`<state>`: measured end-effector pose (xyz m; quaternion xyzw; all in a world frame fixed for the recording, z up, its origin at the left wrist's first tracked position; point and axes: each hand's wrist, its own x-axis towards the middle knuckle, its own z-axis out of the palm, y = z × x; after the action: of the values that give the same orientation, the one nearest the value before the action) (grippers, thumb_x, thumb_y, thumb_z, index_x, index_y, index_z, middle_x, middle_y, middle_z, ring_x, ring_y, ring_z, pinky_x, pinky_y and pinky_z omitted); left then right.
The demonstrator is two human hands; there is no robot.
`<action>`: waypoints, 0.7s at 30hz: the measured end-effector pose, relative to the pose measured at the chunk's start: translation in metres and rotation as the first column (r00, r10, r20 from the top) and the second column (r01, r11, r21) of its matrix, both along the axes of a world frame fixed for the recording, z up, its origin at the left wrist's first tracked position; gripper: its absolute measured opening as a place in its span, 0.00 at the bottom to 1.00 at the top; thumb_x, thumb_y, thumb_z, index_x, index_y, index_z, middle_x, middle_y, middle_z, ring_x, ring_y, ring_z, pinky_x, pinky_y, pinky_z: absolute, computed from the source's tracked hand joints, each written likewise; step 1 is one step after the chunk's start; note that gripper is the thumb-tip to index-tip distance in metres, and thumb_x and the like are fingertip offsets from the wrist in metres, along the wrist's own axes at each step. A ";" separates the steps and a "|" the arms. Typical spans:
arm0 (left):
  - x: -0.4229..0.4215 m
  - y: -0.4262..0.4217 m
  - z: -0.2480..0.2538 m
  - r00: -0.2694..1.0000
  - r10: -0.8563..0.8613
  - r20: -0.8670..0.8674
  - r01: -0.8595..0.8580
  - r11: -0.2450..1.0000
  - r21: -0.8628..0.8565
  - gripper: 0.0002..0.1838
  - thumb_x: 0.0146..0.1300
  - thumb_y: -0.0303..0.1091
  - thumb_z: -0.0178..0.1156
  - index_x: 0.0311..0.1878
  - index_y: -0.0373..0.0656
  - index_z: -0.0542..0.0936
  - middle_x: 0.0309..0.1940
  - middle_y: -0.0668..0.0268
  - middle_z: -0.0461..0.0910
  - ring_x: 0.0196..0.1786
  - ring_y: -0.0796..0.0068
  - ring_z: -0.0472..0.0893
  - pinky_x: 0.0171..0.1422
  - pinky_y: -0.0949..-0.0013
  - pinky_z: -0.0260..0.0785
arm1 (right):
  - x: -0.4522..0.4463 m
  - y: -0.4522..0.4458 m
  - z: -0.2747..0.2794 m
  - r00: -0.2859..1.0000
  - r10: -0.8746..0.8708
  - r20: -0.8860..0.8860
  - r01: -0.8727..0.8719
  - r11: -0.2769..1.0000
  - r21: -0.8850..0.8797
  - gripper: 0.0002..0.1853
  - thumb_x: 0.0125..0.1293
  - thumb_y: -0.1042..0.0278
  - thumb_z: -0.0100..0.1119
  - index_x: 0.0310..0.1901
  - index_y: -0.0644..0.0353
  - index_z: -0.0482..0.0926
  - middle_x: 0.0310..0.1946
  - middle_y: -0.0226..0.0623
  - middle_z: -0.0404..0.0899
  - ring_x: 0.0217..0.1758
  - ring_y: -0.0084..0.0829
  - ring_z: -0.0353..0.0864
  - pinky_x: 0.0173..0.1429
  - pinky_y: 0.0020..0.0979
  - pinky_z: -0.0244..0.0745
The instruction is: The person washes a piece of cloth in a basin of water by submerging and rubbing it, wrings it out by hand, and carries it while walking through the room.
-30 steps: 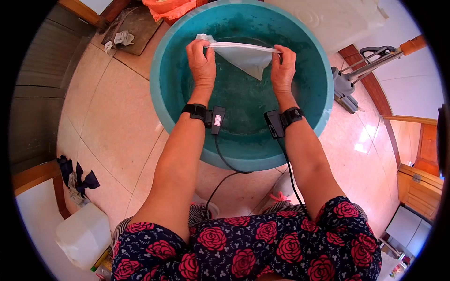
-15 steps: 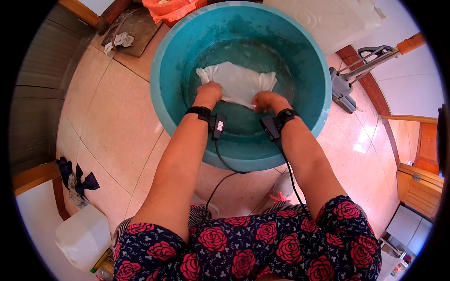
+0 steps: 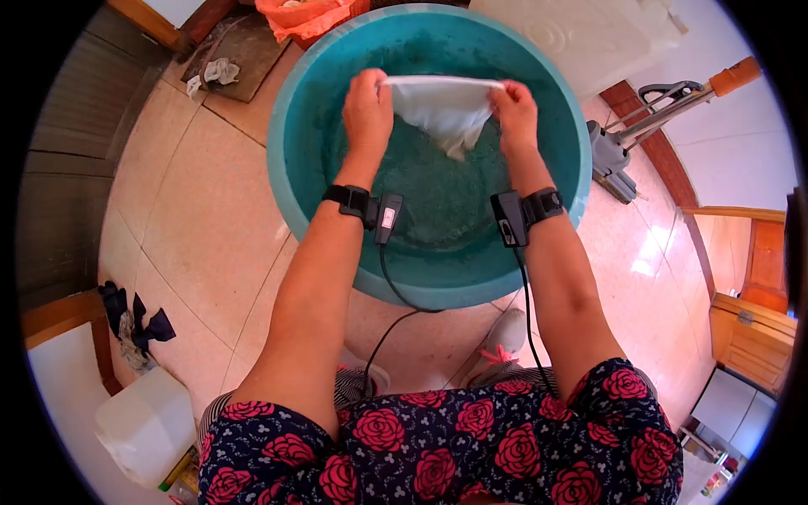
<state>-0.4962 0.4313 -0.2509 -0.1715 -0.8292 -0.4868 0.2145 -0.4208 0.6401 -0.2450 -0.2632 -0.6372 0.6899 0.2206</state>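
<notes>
A white cloth (image 3: 442,103) is stretched between my two hands inside a large round teal tub (image 3: 290,202). My left hand (image 3: 369,111) pinches the cloth's upper left corner. At the upper right corner, my right hand (image 3: 515,111) grips it between thumb and fingers. The top edge is pulled straight, and the rest hangs down to a bunched lower tip. Below the cloth, the tub's bottom looks wet, with shallow water. Black straps with small cabled boxes sit on both wrists.
An orange bag (image 3: 307,18) stands behind the tub at the left, near a board with a rag (image 3: 220,74). A pale plastic slab (image 3: 589,38) is at the back right. A grey mop head (image 3: 614,164) leans at the right. A white jug (image 3: 147,427) stands at the lower left.
Both hands have moved up and away from me, lifting the cloth from the tub's bottom. They are farther apart at its corners, and its top edge is now taut.
</notes>
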 end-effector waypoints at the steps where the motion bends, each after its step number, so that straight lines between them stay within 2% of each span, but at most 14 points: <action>1: -0.004 0.000 0.008 0.999 0.013 -0.047 -0.014 0.999 -0.030 0.06 0.54 0.28 0.53 0.37 0.43 0.73 0.34 0.59 0.75 0.38 0.55 0.74 0.41 0.58 0.67 | -0.004 0.004 0.007 0.999 -0.016 -0.051 0.023 0.991 0.129 0.08 0.54 0.70 0.60 0.37 0.59 0.76 0.29 0.29 0.74 0.31 0.22 0.75 0.37 0.25 0.73; 2: -0.010 -0.001 0.015 0.995 0.026 -0.096 -0.032 0.998 -0.058 0.06 0.54 0.28 0.53 0.37 0.43 0.74 0.35 0.59 0.75 0.38 0.56 0.74 0.41 0.59 0.67 | -0.007 0.007 0.014 0.994 -0.024 -0.104 0.050 0.966 0.255 0.09 0.53 0.69 0.61 0.36 0.58 0.77 0.30 0.29 0.74 0.33 0.22 0.75 0.38 0.25 0.72; 5: -0.015 -0.011 0.033 0.971 -0.018 -0.237 -0.024 0.985 -0.171 0.06 0.53 0.27 0.53 0.35 0.41 0.75 0.34 0.58 0.75 0.37 0.55 0.73 0.41 0.59 0.66 | 0.002 0.001 0.042 0.992 -0.111 -0.056 0.124 0.849 0.513 0.09 0.51 0.68 0.63 0.35 0.58 0.79 0.32 0.29 0.74 0.33 0.23 0.74 0.39 0.25 0.70; 6: -0.016 -0.016 0.033 0.962 -0.050 -0.270 -0.012 0.975 -0.222 0.06 0.53 0.28 0.53 0.34 0.41 0.75 0.34 0.58 0.75 0.37 0.55 0.72 0.41 0.58 0.66 | 0.010 -0.003 0.046 0.991 -0.128 -0.039 0.124 0.769 0.626 0.08 0.50 0.69 0.63 0.34 0.57 0.79 0.32 0.33 0.75 0.33 0.29 0.75 0.39 0.29 0.71; 7: -0.015 -0.021 0.032 0.950 -0.084 -0.301 -0.001 0.962 -0.273 0.06 0.53 0.28 0.52 0.34 0.40 0.75 0.33 0.57 0.75 0.38 0.54 0.72 0.41 0.58 0.66 | 0.015 -0.003 0.042 0.997 -0.056 -0.062 0.084 0.680 0.729 0.08 0.50 0.69 0.62 0.33 0.56 0.79 0.33 0.34 0.74 0.34 0.31 0.75 0.40 0.30 0.71; 9: -0.004 -0.029 0.011 0.989 -0.098 -0.107 0.026 0.848 -0.530 0.07 0.55 0.28 0.50 0.35 0.41 0.76 0.35 0.58 0.75 0.40 0.54 0.73 0.42 0.57 0.68 | 0.028 0.003 0.015 0.993 0.093 -0.074 0.024 0.456 0.890 0.08 0.49 0.69 0.62 0.33 0.56 0.79 0.33 0.38 0.74 0.35 0.37 0.75 0.40 0.32 0.72; 10: 0.000 -0.033 -0.005 0.997 -0.083 -0.008 0.058 0.765 -0.642 0.07 0.55 0.28 0.49 0.36 0.41 0.76 0.36 0.58 0.75 0.41 0.54 0.74 0.43 0.56 0.68 | 0.036 0.007 -0.003 0.978 0.133 0.160 -0.200 0.390 0.899 0.08 0.48 0.70 0.62 0.32 0.56 0.78 0.33 0.41 0.74 0.37 0.42 0.74 0.41 0.35 0.71; 12: 0.002 -0.047 -0.055 0.944 -0.139 0.298 0.323 0.564 -0.760 0.11 0.56 0.27 0.47 0.39 0.41 0.77 0.41 0.56 0.76 0.45 0.54 0.75 0.45 0.56 0.69 | 0.056 0.008 -0.036 0.845 0.262 0.466 -0.532 0.337 0.776 0.09 0.48 0.70 0.61 0.33 0.56 0.78 0.34 0.41 0.75 0.38 0.41 0.75 0.42 0.36 0.71; 13: 0.004 -0.049 -0.060 0.886 -0.134 0.444 0.454 0.449 -0.770 0.12 0.56 0.27 0.45 0.41 0.41 0.77 0.43 0.56 0.76 0.47 0.54 0.75 0.46 0.56 0.70 | 0.061 0.007 -0.040 0.736 0.318 0.598 -0.676 0.292 0.677 0.09 0.48 0.70 0.61 0.34 0.55 0.78 0.34 0.41 0.76 0.39 0.41 0.75 0.43 0.37 0.71; 15: 0.003 -0.045 -0.061 0.810 -0.018 0.586 0.556 0.343 -0.757 0.11 0.52 0.30 0.51 0.39 0.42 0.77 0.42 0.56 0.77 0.46 0.53 0.75 0.45 0.58 0.70 | 0.062 0.008 -0.041 0.542 0.428 0.723 -0.840 0.298 0.453 0.10 0.48 0.70 0.61 0.35 0.54 0.78 0.35 0.41 0.77 0.41 0.41 0.76 0.44 0.38 0.71; 16: 0.004 -0.043 -0.057 0.762 0.046 0.646 0.608 0.292 -0.738 0.12 0.50 0.31 0.54 0.39 0.42 0.78 0.42 0.56 0.77 0.45 0.53 0.76 0.44 0.58 0.70 | 0.062 0.007 -0.039 0.432 0.482 0.762 -0.900 0.290 0.326 0.10 0.47 0.70 0.61 0.35 0.54 0.78 0.36 0.40 0.77 0.42 0.41 0.76 0.45 0.38 0.71; 19: 0.002 -0.039 -0.047 0.673 0.168 0.720 0.677 0.251 -0.692 0.17 0.49 0.32 0.56 0.44 0.46 0.77 0.47 0.58 0.75 0.50 0.56 0.75 0.50 0.59 0.69 | 0.061 0.004 -0.030 0.278 0.497 0.822 -0.912 0.406 0.063 0.13 0.47 0.69 0.61 0.37 0.53 0.79 0.36 0.38 0.79 0.44 0.40 0.76 0.48 0.37 0.70; 21: 0.008 -0.045 -0.048 0.678 0.091 0.729 0.663 0.353 -0.661 0.17 0.52 0.29 0.52 0.46 0.44 0.76 0.49 0.55 0.75 0.51 0.55 0.75 0.51 0.59 0.69 | 0.059 0.007 -0.038 0.487 0.384 0.784 -0.853 0.401 0.334 0.16 0.47 0.68 0.62 0.42 0.51 0.78 0.41 0.38 0.77 0.46 0.41 0.76 0.50 0.36 0.70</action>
<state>-0.4884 0.3865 -0.2984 -0.2306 -0.9195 -0.0194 -0.3179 -0.3614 0.6467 -0.2834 -0.0831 -0.9275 0.3020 -0.2038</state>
